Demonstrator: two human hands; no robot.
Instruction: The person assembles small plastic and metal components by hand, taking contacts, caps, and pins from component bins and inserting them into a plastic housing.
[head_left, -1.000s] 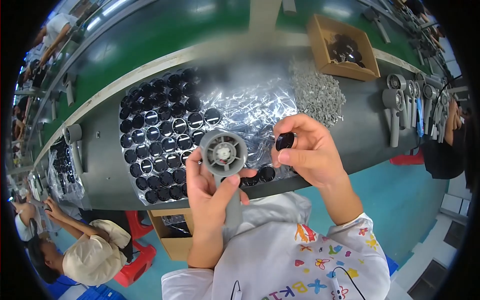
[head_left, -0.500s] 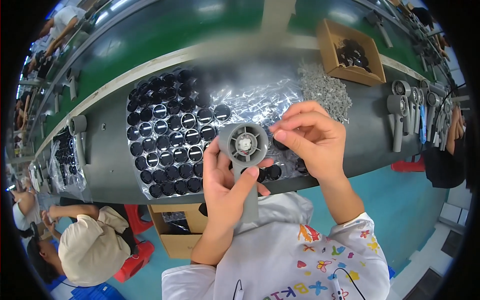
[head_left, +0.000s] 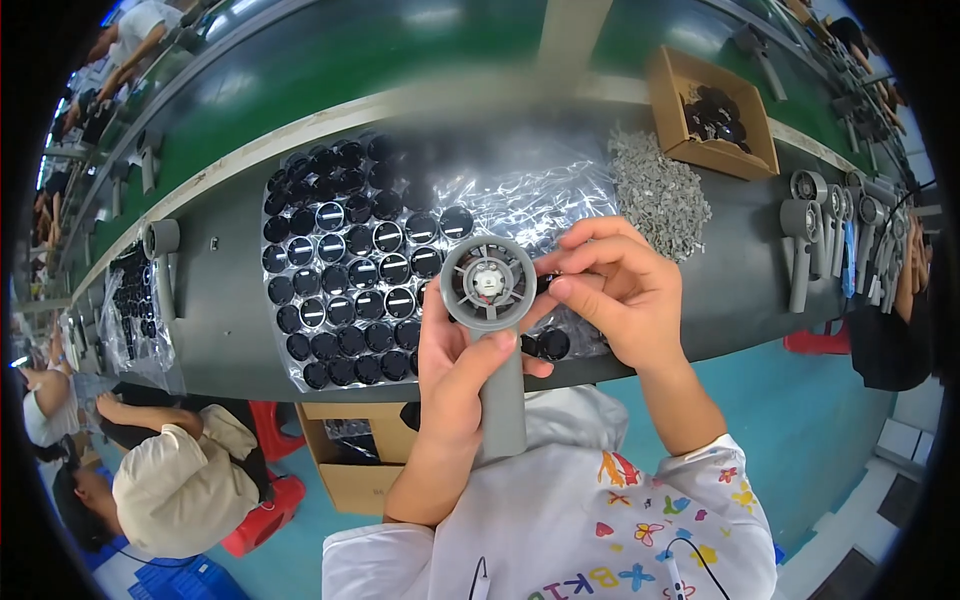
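My left hand (head_left: 450,375) is wrapped round a grey handheld fan body (head_left: 505,405), just above the near edge of the bench. Its round head faces up, showing grey spokes and a whitish hub in the middle. Close to the right side of the head, my right hand (head_left: 635,295) has thumb and fingers pinched together. What sits between those fingertips is too small to make out. Beyond and left of the fan, many round black caps (head_left: 340,310) lie in rows on clear plastic, some with a pale line across them.
A heap of small grey parts (head_left: 660,200) lies beside a cardboard box (head_left: 725,160) holding black pieces. More grey fan bodies (head_left: 800,225) lie at the right, one (head_left: 160,240) at the left. Below the bench edge stands another cardboard box (head_left: 350,487). A co-worker (head_left: 180,485) sits lower left.
The fan has tilted so its head faces up more squarely. My right hand has come in closer against the head's right side, still pinched.
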